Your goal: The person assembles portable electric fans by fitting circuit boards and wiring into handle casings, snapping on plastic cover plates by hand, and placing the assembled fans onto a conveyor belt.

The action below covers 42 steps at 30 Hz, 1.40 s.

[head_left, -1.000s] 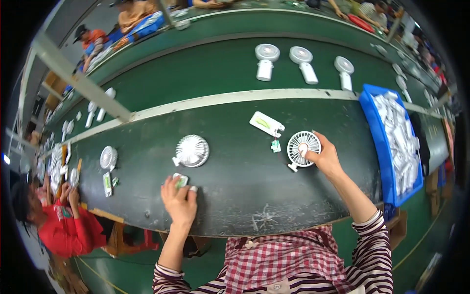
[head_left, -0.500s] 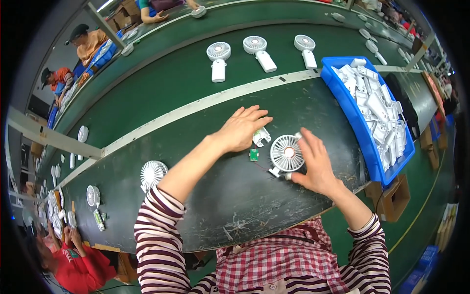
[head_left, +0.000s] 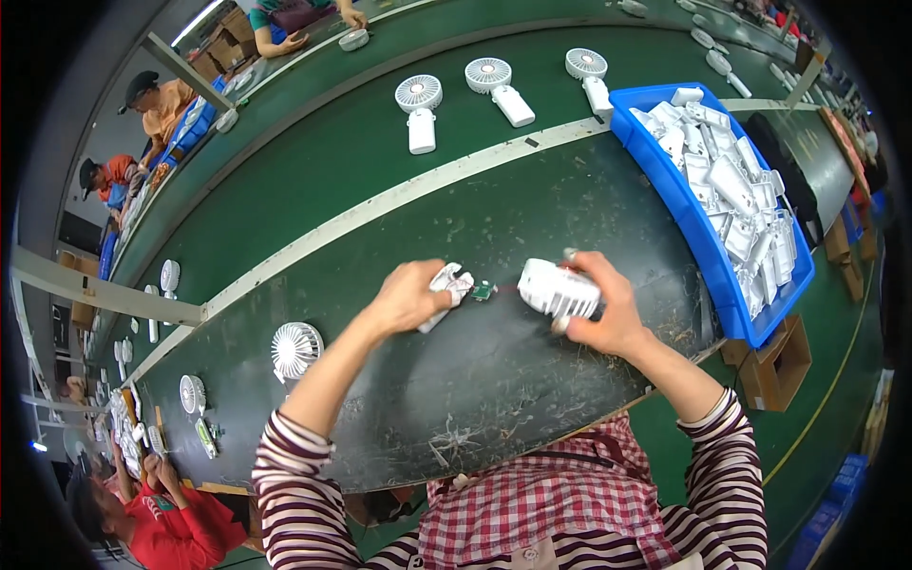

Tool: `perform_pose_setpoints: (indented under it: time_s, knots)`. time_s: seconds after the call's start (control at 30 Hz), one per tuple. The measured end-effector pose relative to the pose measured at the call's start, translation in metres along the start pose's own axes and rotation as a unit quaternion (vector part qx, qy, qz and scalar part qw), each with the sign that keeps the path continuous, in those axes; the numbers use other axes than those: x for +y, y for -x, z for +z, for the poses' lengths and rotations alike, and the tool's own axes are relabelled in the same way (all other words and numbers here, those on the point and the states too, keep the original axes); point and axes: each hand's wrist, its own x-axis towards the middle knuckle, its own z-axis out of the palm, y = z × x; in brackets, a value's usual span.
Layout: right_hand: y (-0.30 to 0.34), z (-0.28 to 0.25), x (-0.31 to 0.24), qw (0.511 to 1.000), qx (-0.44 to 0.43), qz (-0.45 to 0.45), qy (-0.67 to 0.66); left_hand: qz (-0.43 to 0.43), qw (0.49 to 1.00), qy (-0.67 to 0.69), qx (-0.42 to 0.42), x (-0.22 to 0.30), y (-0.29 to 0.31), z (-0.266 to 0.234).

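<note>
My left hand [head_left: 405, 298] is closed on a white plastic handle shell [head_left: 450, 282], pinched between thumb and fingers above the dark worktop [head_left: 456, 389]. Just right of it is a small green circuit board [head_left: 483, 291], with thin wires running toward both sides. My right hand [head_left: 614, 306] grips a white fan head [head_left: 553, 287] by its rim, turned up on edge so its slotted side shows. Pale covers sit on the right thumb and a fingertip. Another white fan head [head_left: 296, 349] lies beside my left forearm.
A blue bin [head_left: 662, 202] heaped with white shells [head_left: 731, 185] stands at the right. Beyond a pale rail [head_left: 380, 201], several white handheld fans [head_left: 418, 93] lie on the green belt [head_left: 313, 171]. A person in red [head_left: 176, 518] works at the lower left; a cardboard box [head_left: 774, 366] is below right.
My left hand has moved down and left and now holds the handle shell. My right hand has lifted and tipped the fan head, which lay flat, grille up.
</note>
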Motion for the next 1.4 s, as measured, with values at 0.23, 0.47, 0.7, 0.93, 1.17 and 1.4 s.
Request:
perform_pose_setpoints:
  time_s: [0.23, 0.47, 0.7, 0.93, 1.17, 1.4]
  knots:
    - [-0.013, 0.017, -0.019, 0.911, 0.202, 0.213, -0.288, -0.073, 0.778, 0.624, -0.022, 0.002, 0.092, 0.054]
    - [-0.028, 0.028, -0.035, 0.865, 0.087, 0.273, -0.413, -0.227, 0.666, 0.702, 0.105, 0.011, 0.126, 0.079]
    - [-0.045, 0.046, -0.051, 0.853, -0.045, 0.294, -0.428, -0.27, 0.709, 0.641, 0.116, 0.02, 0.126, 0.081]
    - [-0.051, 0.09, -0.048, 0.932, -0.107, 0.243, -0.249, -0.178, 0.757, 0.629, -0.002, 0.038, 0.126, 0.086]
    - [-0.055, 0.092, -0.04, 0.939, -0.138, 0.234, -0.211, -0.091, 0.743, 0.663, 0.01, 0.039, 0.129, 0.085]
    - [-0.053, 0.092, -0.039, 0.962, -0.141, 0.177, -0.153, -0.124, 0.85, 0.509, 0.059, 0.04, 0.116, 0.088]
